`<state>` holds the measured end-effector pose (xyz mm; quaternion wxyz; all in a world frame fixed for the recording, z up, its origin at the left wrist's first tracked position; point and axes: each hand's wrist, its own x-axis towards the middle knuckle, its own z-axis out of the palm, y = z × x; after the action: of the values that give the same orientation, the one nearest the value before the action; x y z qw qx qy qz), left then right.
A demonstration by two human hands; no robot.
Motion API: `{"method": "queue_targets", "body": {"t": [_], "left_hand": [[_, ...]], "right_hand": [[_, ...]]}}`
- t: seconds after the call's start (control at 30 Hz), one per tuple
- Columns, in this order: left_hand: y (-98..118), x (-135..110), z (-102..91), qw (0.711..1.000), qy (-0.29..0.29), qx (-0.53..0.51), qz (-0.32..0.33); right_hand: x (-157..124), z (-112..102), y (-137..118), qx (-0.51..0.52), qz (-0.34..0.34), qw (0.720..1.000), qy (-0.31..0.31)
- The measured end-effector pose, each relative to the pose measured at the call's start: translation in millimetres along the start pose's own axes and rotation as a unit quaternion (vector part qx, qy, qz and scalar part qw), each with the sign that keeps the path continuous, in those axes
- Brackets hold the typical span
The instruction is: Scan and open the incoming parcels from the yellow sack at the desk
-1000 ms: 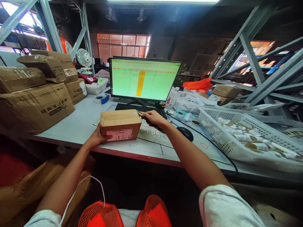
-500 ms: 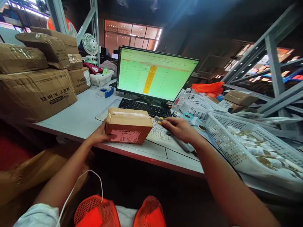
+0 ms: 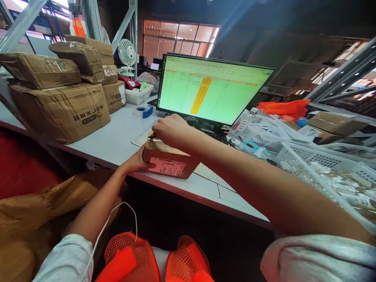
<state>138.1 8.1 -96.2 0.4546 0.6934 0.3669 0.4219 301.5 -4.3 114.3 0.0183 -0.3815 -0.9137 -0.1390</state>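
Observation:
A small brown cardboard box (image 3: 190, 166) with a shipping label (image 3: 168, 167) on its near side stands by the table's front edge. My left hand (image 3: 137, 161) grips its left end, thumb on the label side. Above the box's left top end is my right hand (image 3: 170, 129), closed around a utility knife (image 3: 152, 135); only a small yellow and dark part of the knife shows. The blade is hidden, so I cannot tell how far it is into the box. My right forearm covers part of the box top and the keyboard.
A monitor (image 3: 214, 92) stands behind the box. Large cartons (image 3: 61, 109) are stacked at left, near a blue tape dispenser (image 3: 143, 111) and a small fan (image 3: 127, 53). White plastic baskets (image 3: 311, 156) line the right side. A person (image 3: 78, 27) is in the background at far left.
My right hand has carried the knife leftward from the right of the box to the box's left top end. My left hand still holds the box. The view has shifted somewhat.

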Motion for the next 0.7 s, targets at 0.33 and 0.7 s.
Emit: {"method": "queue_targets", "body": {"t": [0.33,0.7], "left_hand": [[-8,3,-7.3,1.000,-0.021,-0.004,0.017],[88,-15,50.6,0.821,0.221,0.451,0.273]], "right_hand": [[-136,9,96,-0.124,0.161,0.971,-0.123],[-199,155,91,-0.064,0.303,0.944,-0.111]]}}
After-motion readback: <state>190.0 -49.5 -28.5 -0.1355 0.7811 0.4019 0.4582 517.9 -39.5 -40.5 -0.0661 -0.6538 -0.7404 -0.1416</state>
